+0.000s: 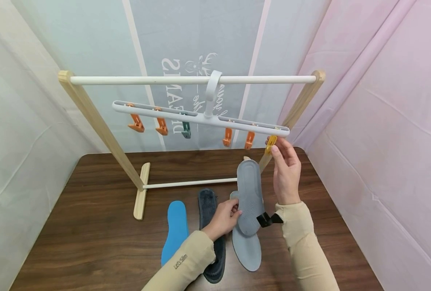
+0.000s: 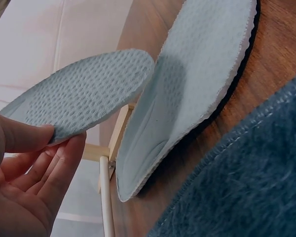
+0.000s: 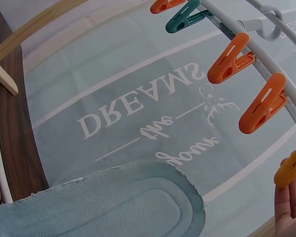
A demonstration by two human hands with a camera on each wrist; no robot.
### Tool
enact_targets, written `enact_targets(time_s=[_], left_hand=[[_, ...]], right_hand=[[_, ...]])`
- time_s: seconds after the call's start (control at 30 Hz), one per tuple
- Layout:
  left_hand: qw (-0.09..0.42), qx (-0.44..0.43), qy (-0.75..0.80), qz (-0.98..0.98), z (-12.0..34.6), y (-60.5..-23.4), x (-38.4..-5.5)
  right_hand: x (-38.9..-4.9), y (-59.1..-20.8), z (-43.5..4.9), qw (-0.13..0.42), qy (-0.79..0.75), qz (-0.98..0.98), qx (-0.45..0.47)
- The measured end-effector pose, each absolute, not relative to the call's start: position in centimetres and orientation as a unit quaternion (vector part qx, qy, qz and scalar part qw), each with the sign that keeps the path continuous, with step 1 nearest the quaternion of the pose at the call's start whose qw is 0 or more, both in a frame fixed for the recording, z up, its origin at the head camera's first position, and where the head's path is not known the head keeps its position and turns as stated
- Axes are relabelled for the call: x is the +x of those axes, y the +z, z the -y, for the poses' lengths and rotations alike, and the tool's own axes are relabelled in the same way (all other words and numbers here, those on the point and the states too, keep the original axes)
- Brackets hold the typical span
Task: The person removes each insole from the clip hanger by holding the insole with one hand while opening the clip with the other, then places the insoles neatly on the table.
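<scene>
My left hand [image 1: 224, 218] pinches the edge of a grey insole [image 1: 250, 194] between thumb and fingers, holding it up over the table. Its dimpled surface shows in the left wrist view, where the insole [image 2: 93, 94] tilts above a second grey insole [image 2: 202, 74] lying on the wood. At the hanger's right end, my right hand [image 1: 287, 171] holds the yellow clothespin [image 1: 271, 144] between thumb and fingers. In the right wrist view, this yellow clothespin [image 3: 291, 165] is at the right edge, and the raised insole [image 3: 118, 202] lies below and left of it.
A white hanger [image 1: 201, 118] with several orange clips [image 1: 161, 126] and one green clip [image 1: 186, 129] hangs from the rack's white rod [image 1: 164, 80]. On the table [image 1: 91, 242] lie a blue insole [image 1: 176, 226] and dark fuzzy insoles [image 1: 207, 204]. Wooden posts [image 1: 99, 129] flank the hanger.
</scene>
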State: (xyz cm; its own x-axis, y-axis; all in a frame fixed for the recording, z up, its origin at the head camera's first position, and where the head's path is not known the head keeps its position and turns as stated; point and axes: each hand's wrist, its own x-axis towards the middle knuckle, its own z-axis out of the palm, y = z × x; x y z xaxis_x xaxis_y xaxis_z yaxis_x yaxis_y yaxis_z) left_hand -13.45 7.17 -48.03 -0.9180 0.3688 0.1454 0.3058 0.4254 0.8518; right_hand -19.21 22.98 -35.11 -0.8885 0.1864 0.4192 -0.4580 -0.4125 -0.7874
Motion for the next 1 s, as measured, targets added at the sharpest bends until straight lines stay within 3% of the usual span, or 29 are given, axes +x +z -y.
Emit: enact_targets(time_s=[1.0], left_hand=[[0.110, 0.145, 0.524, -0.832, -7.1, -49.3, -12.2]], right_hand=[[-19.3, -36.0, -23.1, 0.219, 0.825, 0.498, 0.153]])
